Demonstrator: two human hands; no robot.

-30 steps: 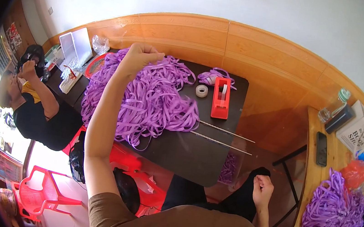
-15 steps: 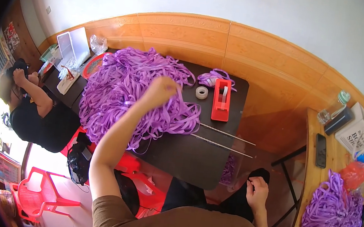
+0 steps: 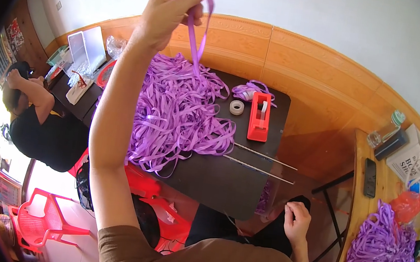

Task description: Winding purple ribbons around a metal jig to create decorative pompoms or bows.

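Pinching ribbon between thumb and fingers of the left hand, raised above the purple heap. Hanging as a narrow loop down toward the heap; cannot tell whether free of it. Holding the right hand low at the right leg, fingers loosely curled; cannot tell whether anything is inside. Lying across the counter: the heap, touching two rods pointing past the right edge. Standing farther back: red dispenser, just beside tape roll.
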